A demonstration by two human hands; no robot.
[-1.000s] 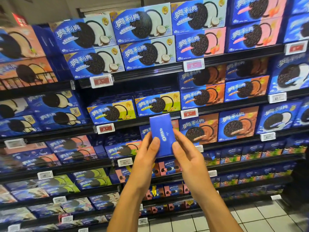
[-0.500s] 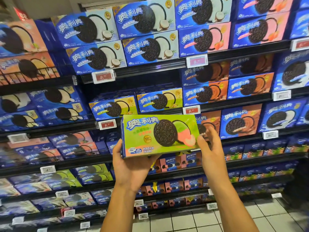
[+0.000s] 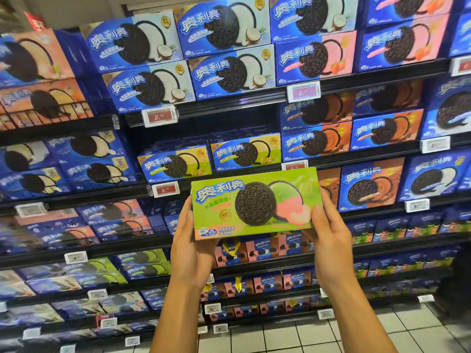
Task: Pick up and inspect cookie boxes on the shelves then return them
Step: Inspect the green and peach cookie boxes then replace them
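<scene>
1. A green Oreo cookie box (image 3: 254, 203) is held level in front of the shelves (image 3: 229, 104), its printed front turned to the camera.
2. The left hand (image 3: 191, 248) is clamped on the box's lower left corner, the palm kept beneath and the thumb laid up the left edge.
3. The right hand (image 3: 328, 240) is clamped on the right end, the thumb pressed on the front face.
4. Blue Oreo boxes (image 3: 230, 75) are stacked on the shelves above and on both sides of the grip, with price tags (image 3: 159, 116) fixed to the shelf edges.
5. A tiled floor (image 3: 356, 332) is seen below the right forearm.

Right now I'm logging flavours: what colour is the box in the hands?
Bright green cookie box with a pink lower strip, clearest in the head view.
</scene>
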